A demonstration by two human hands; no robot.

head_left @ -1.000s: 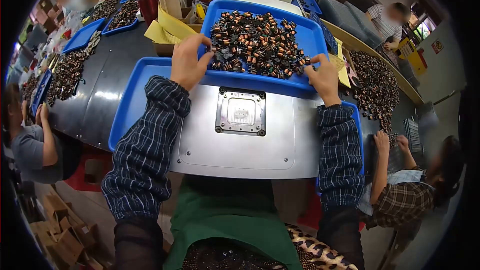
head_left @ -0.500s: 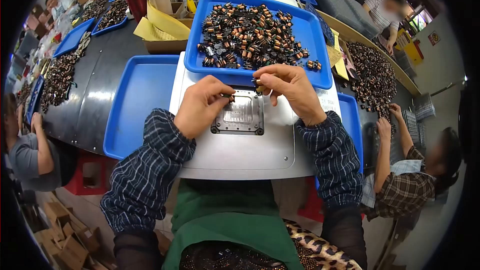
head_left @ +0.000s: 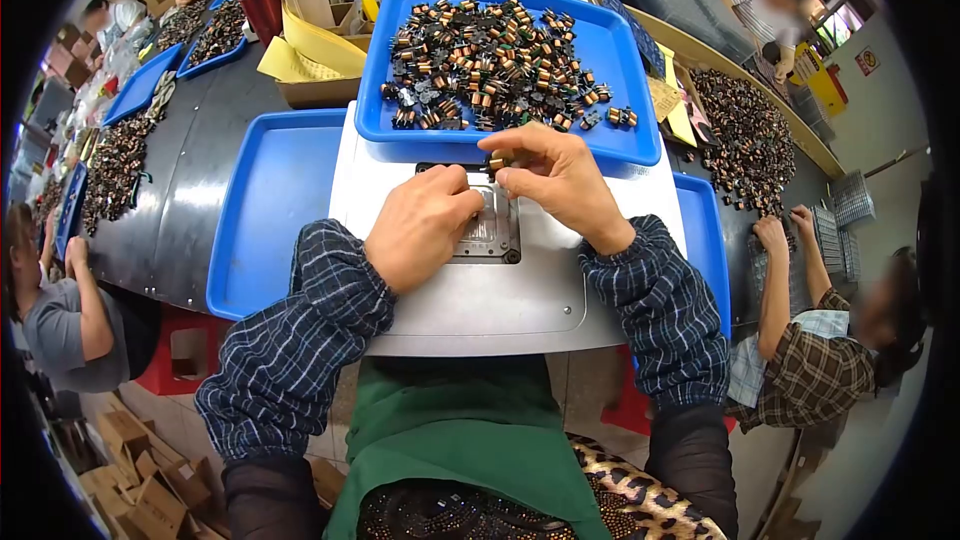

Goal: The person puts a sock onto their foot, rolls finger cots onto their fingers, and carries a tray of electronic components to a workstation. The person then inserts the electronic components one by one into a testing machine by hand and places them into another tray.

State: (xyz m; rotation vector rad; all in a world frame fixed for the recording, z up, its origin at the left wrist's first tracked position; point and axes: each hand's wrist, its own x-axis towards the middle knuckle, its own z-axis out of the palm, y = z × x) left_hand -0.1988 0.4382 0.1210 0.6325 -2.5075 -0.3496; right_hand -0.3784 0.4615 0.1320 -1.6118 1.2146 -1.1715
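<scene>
Over the square metal fixture [head_left: 484,230] in the silver work surface [head_left: 470,315], my left hand [head_left: 422,224] is closed, fingertips at the fixture's upper part; whatever it grips is hidden beneath the fingers. Beside it, my right hand [head_left: 556,178] pinches a small copper-wound coil [head_left: 499,162] between thumb and index finger, above the fixture's top edge. Just beyond the hands, a blue tray [head_left: 640,90] holds a heap of black and copper coils [head_left: 490,65]. The fixture's left side is covered by my left hand.
A second blue tray [head_left: 270,220] lies at the left, another [head_left: 700,240] at the right. Coil heaps [head_left: 745,135] lie on the dark table [head_left: 200,170]. Behind stand a red flask [head_left: 258,2] and a box with yellow paper [head_left: 315,50]. Other people sit left and right.
Both hands came back from the coil tray to the fixture, the right one bringing a coil. Since then my left hand has turned palm down over the fixture, hiding the coil it held.
</scene>
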